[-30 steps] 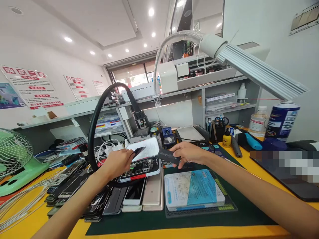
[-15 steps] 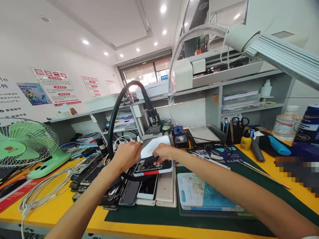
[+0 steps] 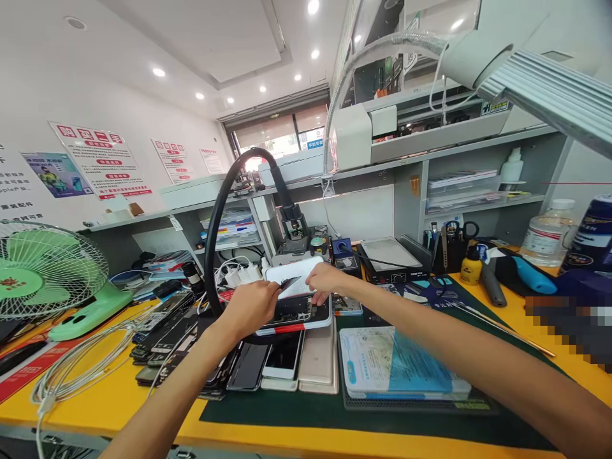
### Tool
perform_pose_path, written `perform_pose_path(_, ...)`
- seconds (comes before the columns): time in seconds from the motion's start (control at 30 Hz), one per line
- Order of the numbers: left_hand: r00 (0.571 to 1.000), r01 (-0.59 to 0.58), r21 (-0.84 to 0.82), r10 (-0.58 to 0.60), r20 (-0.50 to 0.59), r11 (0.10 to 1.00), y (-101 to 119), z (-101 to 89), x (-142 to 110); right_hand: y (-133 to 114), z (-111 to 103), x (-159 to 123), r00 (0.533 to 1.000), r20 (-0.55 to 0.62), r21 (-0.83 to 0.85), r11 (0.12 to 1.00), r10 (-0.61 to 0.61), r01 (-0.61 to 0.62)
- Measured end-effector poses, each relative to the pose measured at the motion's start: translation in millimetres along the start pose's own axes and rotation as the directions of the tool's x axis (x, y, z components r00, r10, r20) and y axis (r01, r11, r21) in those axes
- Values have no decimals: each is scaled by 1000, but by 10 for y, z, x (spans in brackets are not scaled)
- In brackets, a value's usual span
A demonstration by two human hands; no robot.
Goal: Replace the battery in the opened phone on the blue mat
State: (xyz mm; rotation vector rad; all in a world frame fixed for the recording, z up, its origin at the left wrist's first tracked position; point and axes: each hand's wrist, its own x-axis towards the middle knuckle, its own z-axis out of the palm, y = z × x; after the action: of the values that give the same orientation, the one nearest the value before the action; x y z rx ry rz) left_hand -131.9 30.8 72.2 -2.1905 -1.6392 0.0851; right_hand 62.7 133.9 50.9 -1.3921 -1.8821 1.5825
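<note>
An opened white box (image 3: 315,324) with a red and blue front edge rests on top of several phones. Its white lid (image 3: 294,271) is tilted up at the back. Inside lies a dark opened phone (image 3: 294,309) with inner parts showing. My left hand (image 3: 251,307), at the box's left side, pinches a thin dark piece (image 3: 289,282) that sticks out in front of the lid. My right hand (image 3: 331,280) is over the box's right side, its fingers curled down toward the phone. What those fingertips hold, if anything, is too small to make out.
A black flexible arm (image 3: 213,236) loops up just left of the box. Stacked old phones (image 3: 165,331) lie at the left, near a green fan (image 3: 86,306). A blue-and-white package (image 3: 382,370) lies on the green mat, with tweezers (image 3: 511,331) further right.
My left hand has come away from the lid's left edge, lower and to the right, and now shows a thin dark piece. My right hand has drawn back toward the box's right side.
</note>
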Motion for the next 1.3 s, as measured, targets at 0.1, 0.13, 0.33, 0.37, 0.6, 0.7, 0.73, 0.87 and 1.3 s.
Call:
perform_pose_path(0.1,999,-19,27,18,30,999,68,72,-3,22,-145,-117,1000,-16,-30,999,-14,13)
perform_pose_path(0.13,999,-23,37,22,40,999,88,94,-6,36,-202,-168,1000,-19,-39,999,-23,22)
perform_pose_path(0.33,995,-56,93,48,89,994,203,211,-15,209,-627,-630,992,-44,-57,992,-117,114)
perform_pose_path(0.37,994,-64,100,55,96,993,228,233,-10,248,-705,-724,989,-52,-51,989,-139,137)
perform_pose_path(0.6,986,-127,103,114,122,987,400,374,15,623,-1166,-1212,974,-97,-35,979,-204,201)
perform_pose_path(0.7,986,-135,90,126,105,987,408,422,4,793,-1282,-1299,976,-89,-83,978,-197,190)
perform_pose_path(0.73,987,-137,86,128,95,987,399,441,1,839,-1305,-1319,978,-86,-114,977,-191,181)
perform_pose_path(0.87,988,-153,62,152,25,986,331,536,13,969,-1318,-1343,988,-52,-314,942,-145,122)
perform_pose_path(1.3,930,-287,-91,255,-264,953,178,739,109,1038,-1174,-833,998,48,-501,865,47,-17)
